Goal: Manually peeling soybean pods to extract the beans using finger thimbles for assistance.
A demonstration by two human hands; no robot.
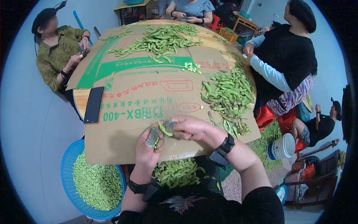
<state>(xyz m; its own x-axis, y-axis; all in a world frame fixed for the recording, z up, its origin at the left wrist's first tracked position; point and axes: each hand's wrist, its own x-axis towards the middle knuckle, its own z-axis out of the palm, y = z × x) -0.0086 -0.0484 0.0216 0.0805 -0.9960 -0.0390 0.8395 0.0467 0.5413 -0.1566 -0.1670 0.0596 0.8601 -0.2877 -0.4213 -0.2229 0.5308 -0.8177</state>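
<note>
Over the near edge of the cardboard (138, 143), my two hands are close together. My right hand (190, 127) pinches a green bean pod (164, 129), with grey wrapping on a finger. Just left of it, my left hand (148, 145) is closed, its thumb wrapped in grey; a bit of green, seemingly shelled beans, shows between its fingers. Below, in my lap, lies a heap of pods (177, 173). A blue basket (66, 175) of shelled green beans (97, 183) stands at the lower left.
Pods are piled at the table's right (229, 93) and far side (156, 41). A few loose beans (192, 67) lie between. A dark phone (94, 105) rests at the left edge. Several people sit around; a white bucket (281, 147) stands among pods on the floor.
</note>
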